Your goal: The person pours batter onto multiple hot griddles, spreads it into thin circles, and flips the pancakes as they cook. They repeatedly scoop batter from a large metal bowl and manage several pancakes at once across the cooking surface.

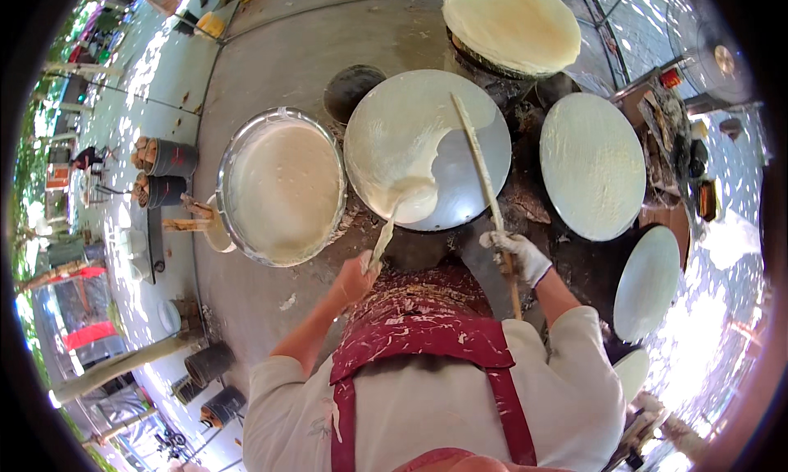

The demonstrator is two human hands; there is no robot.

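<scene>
A round griddle (472, 176) lies in front of me. Pale batter (394, 127) coats its left and far parts, while grey metal shows at the right. My bare left hand (356, 277) is closed around the batter-coated handle of a ladle (384, 240). The ladle's bowl rests in a thick pool of batter near the griddle's front edge. In my right hand (525, 257), which wears a white glove, is a long wooden stick (474, 148) that slants across the griddle's right half. To the left stands a metal basin (224, 181) of creamy batter.
Behind the griddle, a large pale flatbread (513, 25) sits on a round stand. More round griddles (593, 168) (647, 283) are at the right. A dark round pot (351, 93) stands behind the basin. Black buckets (171, 157) with wood pieces are at far left.
</scene>
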